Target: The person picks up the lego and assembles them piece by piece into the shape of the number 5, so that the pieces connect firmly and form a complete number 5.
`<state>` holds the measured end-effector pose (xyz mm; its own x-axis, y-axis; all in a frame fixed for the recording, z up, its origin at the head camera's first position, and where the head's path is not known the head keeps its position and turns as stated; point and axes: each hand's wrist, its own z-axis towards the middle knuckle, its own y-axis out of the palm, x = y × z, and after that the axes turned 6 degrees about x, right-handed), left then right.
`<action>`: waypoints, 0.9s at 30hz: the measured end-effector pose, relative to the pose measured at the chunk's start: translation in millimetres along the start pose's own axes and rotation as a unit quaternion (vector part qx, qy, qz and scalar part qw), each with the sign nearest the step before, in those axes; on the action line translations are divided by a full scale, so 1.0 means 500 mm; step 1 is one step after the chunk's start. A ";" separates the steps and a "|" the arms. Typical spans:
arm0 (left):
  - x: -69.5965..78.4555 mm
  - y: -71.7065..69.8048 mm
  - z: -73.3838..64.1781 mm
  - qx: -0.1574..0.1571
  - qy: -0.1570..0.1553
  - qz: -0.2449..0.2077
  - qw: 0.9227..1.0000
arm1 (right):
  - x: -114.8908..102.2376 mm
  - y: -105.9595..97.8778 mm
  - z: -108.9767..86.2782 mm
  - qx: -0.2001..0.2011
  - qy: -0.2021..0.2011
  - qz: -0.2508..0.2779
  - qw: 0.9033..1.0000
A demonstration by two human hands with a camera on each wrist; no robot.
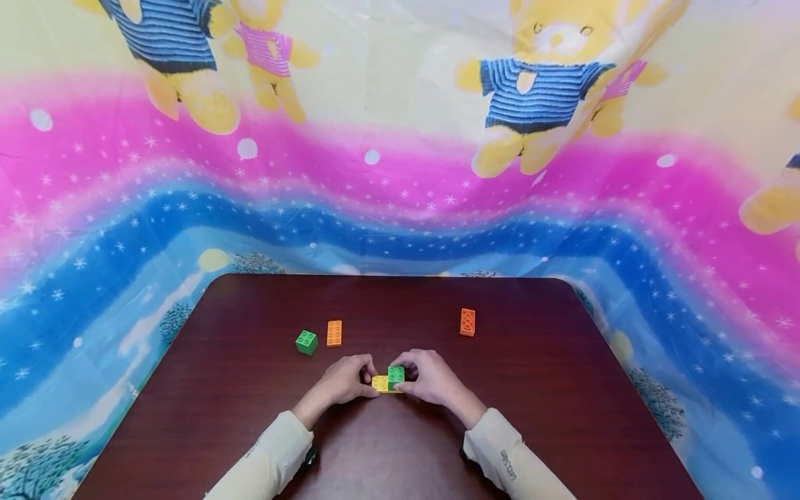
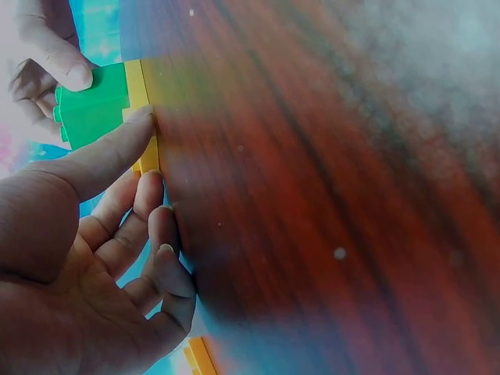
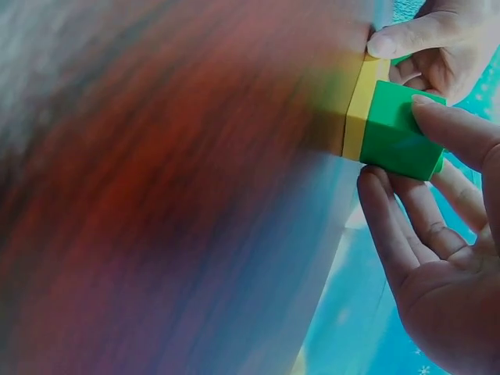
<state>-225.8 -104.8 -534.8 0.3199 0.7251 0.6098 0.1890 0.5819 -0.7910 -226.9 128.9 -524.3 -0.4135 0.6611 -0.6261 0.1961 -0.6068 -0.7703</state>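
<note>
Narrowly pinching yellow brick (image 1: 380, 382) at nine o'clock with left hand (image 1: 346, 379), green block (image 1: 396, 375) at three with right hand (image 1: 433, 378); press straight down, square against bench (image 1: 387, 451).

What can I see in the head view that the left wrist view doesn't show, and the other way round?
Only the head view shows the loose green brick, the right-hand orange brick and the printed bears.

Only the left wrist view shows the palm side of the left hand.

Both show the right hand, the held green brick on the yellow brick, the left-hand orange brick and the table.
</note>
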 end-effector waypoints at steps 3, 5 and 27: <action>-0.003 0.000 -0.002 0.001 0.002 0.003 1.000 | 0.001 0.001 -0.001 -0.004 -0.010 0.010 1.000; -0.003 0.001 -0.002 0.001 0.002 0.002 1.000 | 0.003 -0.002 -0.003 -0.010 -0.014 0.018 1.000; 0.000 -0.004 -0.003 -0.002 0.000 0.003 1.000 | 0.119 -0.135 0.038 0.151 0.086 -0.005 0.985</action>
<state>-224.6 -106.5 -533.4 0.3220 0.7288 0.6043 0.1913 0.5750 -0.7955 -281.5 201.0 -507.3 -0.2513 0.7170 -0.6501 -0.0906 -0.6862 -0.7218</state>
